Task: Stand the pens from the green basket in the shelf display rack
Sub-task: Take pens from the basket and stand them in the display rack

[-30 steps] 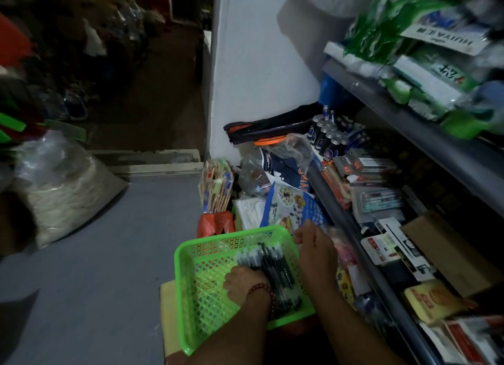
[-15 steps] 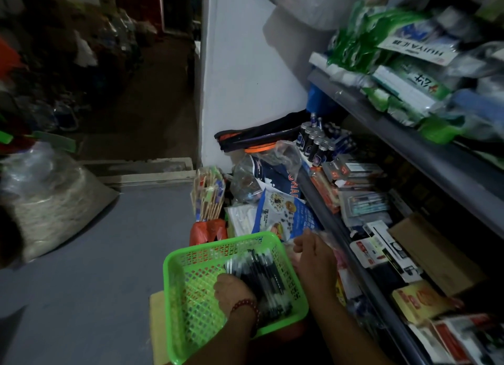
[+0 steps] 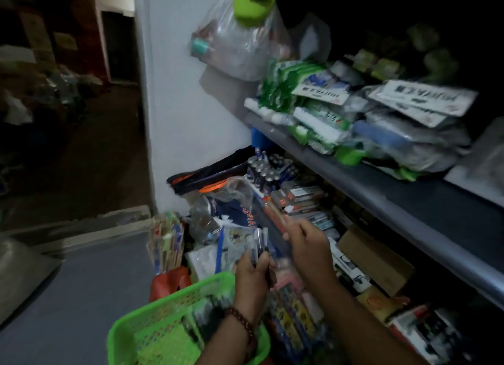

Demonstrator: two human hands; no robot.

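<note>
The green basket (image 3: 169, 304) sits at the bottom of the view with dark pens (image 3: 201, 315) lying in it. My left hand (image 3: 249, 272) is raised above the basket's far right corner and grips a bunch of pens (image 3: 259, 242) with their ends pointing up. My right hand (image 3: 305, 242) hovers just right of the bunch, over the lower shelf's front edge, fingers loosely curled and blurred. I cannot make out a pen display rack; upright dark items (image 3: 266, 171) stand at the shelf's far end.
The lower shelf holds boxes (image 3: 373, 258) and packets (image 3: 300, 198). An upper grey shelf (image 3: 354, 171) carries green and white packs. A plastic bag (image 3: 240, 40) hangs on the white wall. Bagged goods (image 3: 218, 217) crowd behind the basket; grey floor (image 3: 68, 296) lies left.
My left hand has lifted a bunch of pens out of the basket. My right hand rose from the basket's rim toward the shelf. The view tilted upward.
</note>
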